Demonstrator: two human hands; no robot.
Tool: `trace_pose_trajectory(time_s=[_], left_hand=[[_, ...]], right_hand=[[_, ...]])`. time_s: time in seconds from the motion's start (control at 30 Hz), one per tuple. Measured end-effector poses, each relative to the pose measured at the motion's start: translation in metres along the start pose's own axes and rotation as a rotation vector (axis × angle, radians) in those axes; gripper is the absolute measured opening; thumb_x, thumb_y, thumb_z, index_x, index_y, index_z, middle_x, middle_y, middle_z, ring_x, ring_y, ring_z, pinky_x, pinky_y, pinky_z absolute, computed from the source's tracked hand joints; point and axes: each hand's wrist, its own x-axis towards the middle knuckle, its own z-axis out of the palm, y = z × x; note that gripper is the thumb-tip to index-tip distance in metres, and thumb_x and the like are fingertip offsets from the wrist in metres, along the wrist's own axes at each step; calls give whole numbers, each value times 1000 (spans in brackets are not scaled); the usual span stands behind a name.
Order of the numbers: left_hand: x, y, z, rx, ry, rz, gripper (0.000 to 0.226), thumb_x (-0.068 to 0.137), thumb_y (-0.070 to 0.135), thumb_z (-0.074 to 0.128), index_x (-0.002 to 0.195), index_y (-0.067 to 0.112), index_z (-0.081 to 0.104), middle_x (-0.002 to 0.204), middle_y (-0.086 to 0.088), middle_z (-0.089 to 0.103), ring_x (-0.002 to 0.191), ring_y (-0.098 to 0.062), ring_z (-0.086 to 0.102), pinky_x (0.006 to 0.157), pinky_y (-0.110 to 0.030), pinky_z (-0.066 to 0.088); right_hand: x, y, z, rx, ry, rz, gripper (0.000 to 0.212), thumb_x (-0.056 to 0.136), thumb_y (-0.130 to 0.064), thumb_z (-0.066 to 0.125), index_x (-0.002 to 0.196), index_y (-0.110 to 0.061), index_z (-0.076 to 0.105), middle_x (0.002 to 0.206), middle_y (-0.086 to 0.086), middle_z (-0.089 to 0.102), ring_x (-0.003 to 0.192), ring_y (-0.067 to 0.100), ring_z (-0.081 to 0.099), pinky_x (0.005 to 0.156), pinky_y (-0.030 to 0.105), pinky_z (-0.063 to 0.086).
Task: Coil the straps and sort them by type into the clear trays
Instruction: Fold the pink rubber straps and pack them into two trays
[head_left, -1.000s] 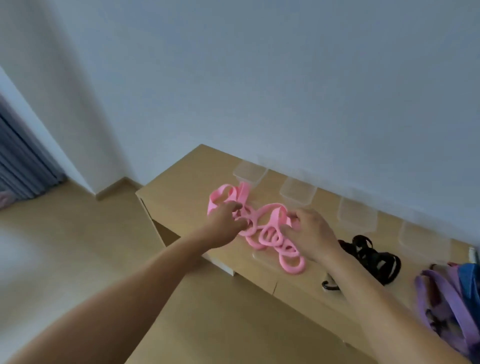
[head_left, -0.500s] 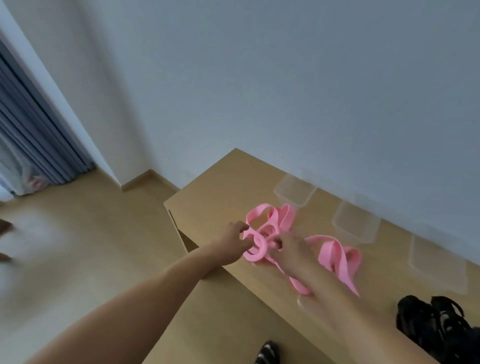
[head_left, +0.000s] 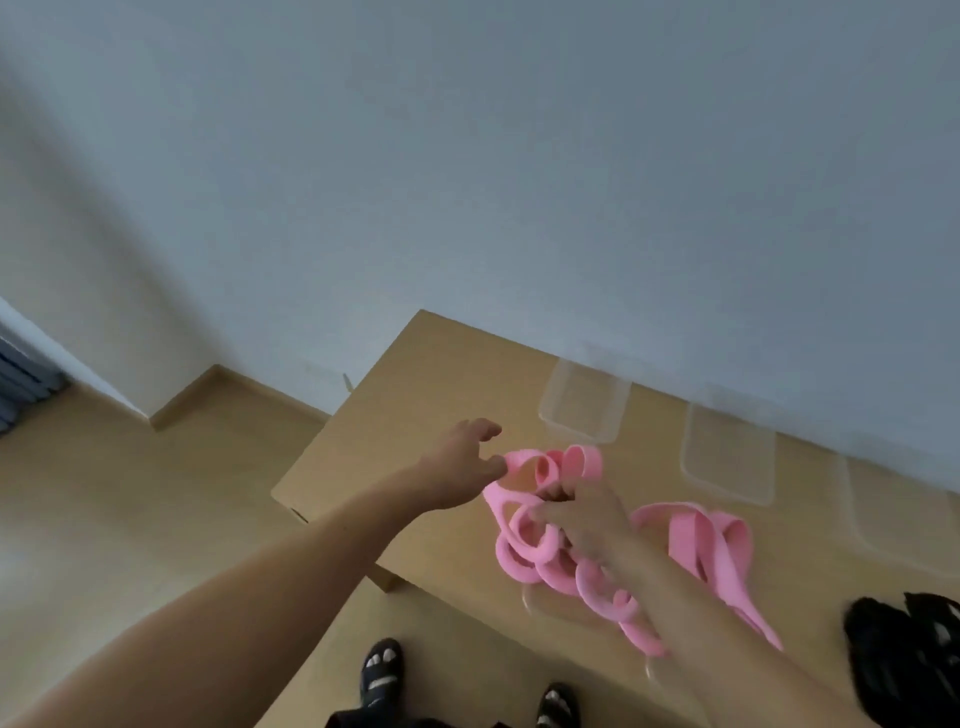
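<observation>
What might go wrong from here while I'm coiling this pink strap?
1. Only the right hand clearly grips the pink strap. The left hand is beside the strap's end with its fingers apart, so the loops already made could spring open.
2. The strap's long loose part trails to the right in tangled folds and may knot as you pull it in.
3. Its lower loops lie toward the front of the table and might slide off.

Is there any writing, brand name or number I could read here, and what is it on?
None readable. The pink strap, the black straps, the clear trays and the table show no print, though motion blur would hide small labels.
</observation>
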Motion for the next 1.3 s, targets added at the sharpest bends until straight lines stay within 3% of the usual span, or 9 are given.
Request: trace_pose_trajectory(time_s=[0.13, 0.27, 0.5, 0.63, 0.8, 0.97, 1.03, 1.1, 1.3], left_hand=[[25, 9, -26, -61, -149, 153, 46, 95, 30, 59, 140, 21, 50, 136, 3, 56, 119, -14, 56, 99, -31, 46], [33, 18, -48, -160, -283, 321, 36, 97, 35, 58, 131, 21, 59, 120, 6, 66, 107, -11, 61, 91, -24, 48], [12, 51, -84, -524, -397, 588, 48, 89, 42, 58, 132, 20, 59, 121, 10, 69, 113, -4, 63, 92, -19, 50], [0, 63, -89, -564, -378, 666, 55, 79, 48, 70, 128, 26, 59, 122, -1, 68, 109, -19, 65, 93, -30, 53], [-9, 74, -90, -631, -263, 677, 30, 89, 34, 63, 109, 13, 70, 108, -11, 71, 102, -26, 66, 87, -36, 55], [-15, 83, -91, -706, -338, 542, 30, 94, 33, 61, 106, 6, 67, 97, -15, 73, 83, -27, 69, 76, -40, 57], [-15, 84, -89, -693, -329, 497, 28, 98, 30, 57, 107, 5, 65, 97, -19, 73, 79, -32, 69, 72, -41, 57], [-16, 84, -87, -665, -313, 454, 21, 102, 21, 51, 105, 4, 63, 94, -19, 74, 75, -34, 68, 69, -42, 58], [-22, 93, -88, -634, -352, 376, 20, 100, 14, 50, 110, 1, 61, 88, -19, 73, 64, -28, 66, 60, -36, 56]], right_hand=[[-25, -32, -12, 304, 49, 77, 7, 75, -7, 74, 72, -6, 68, 58, 7, 57, 42, 15, 45, 41, 26, 35], [-49, -67, -18, 591, 120, -39, 8, 87, -4, 65, 81, -1, 70, 53, 3, 58, 37, 10, 37, 36, 21, 27], [-80, -121, -26, 933, 244, -214, 13, 87, -11, 64, 83, 0, 71, 73, 10, 61, 45, 8, 47, 37, 16, 36], [-89, -136, -30, 1006, 244, -339, 21, 81, -18, 69, 91, 1, 73, 80, 12, 65, 51, 8, 53, 43, 17, 45], [-98, -137, -33, 764, 343, -392, 30, 75, -29, 77, 89, -3, 74, 77, 9, 70, 58, 15, 59, 51, 21, 49], [-96, -129, -38, -24, 771, -444, 23, 87, -50, 63, 102, -32, 64, 105, -18, 61, 87, 1, 62, 71, 19, 46], [-96, -129, -43, -74, 727, -536, 30, 89, -57, 54, 114, -42, 59, 115, -24, 52, 102, -4, 56, 78, 14, 43], [-97, -129, -49, -48, 654, -604, 35, 85, -64, 42, 106, -45, 63, 112, -24, 60, 105, -5, 57, 84, 15, 43], [-94, -132, -63, 104, 432, -628, 48, 97, -52, 42, 77, -23, 74, 84, -6, 75, 86, 10, 69, 82, 32, 52]])
